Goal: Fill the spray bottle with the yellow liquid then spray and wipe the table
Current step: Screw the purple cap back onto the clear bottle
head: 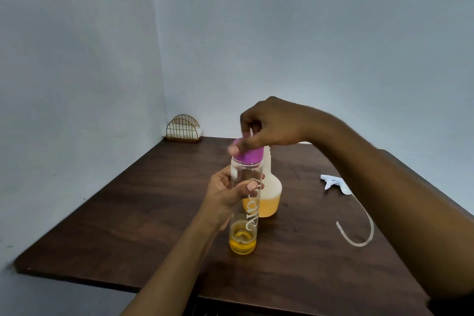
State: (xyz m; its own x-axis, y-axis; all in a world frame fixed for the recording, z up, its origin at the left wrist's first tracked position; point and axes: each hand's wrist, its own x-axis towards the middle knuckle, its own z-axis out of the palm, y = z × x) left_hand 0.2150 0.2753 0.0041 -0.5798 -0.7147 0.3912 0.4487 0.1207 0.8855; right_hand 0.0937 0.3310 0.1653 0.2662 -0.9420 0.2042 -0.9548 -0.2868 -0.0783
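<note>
Glass bottle (245, 226) upright near the tabletop's (128, 213) middle
We wrap our left hand (225, 195) round its body, our right hand (272, 126) pinches its pink lid (250, 155); the spray bottle (270, 197) stands just behind

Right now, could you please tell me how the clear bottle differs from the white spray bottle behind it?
The clear bottle is tall, straight, see-through; the spray bottle is squat, flared, milky. The clear bottle, in the left hand, wears a pink cap gripped by the right hand; the spray bottle is untouched, its trigger head off. The clear bottle holds less yellow liquid than the spray bottle. Both stand upright.
</note>
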